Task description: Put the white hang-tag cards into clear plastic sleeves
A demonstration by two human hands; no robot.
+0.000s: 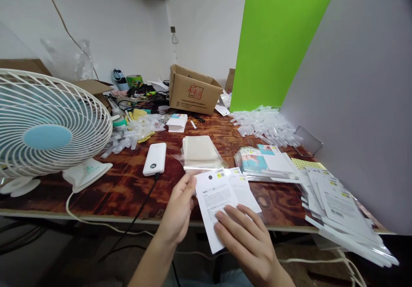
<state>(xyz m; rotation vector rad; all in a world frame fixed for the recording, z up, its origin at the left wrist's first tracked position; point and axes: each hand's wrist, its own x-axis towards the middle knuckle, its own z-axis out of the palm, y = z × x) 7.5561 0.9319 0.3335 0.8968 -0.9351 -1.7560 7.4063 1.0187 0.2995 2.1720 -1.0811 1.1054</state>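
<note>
Above the table's front edge, my left hand (179, 205) grips the left edge of a white printed card (215, 201), which has a black dot and a yellow-marked label near its top. My right hand (241, 240) lies across the card's lower part, fingers spread on its face. A second white card (245, 190) sticks out behind it to the right, and its lower part is hidden behind the first. Just beyond my hands is a cream stack in clear plastic (199, 152).
A white power bank (155, 159) with a black cable lies left of my hands. Clear-bagged card packs (337, 209) overhang the table's right edge. A white fan (48, 124) stands at left. Further back are a cardboard box (193, 90) and clear plastic pieces (265, 126).
</note>
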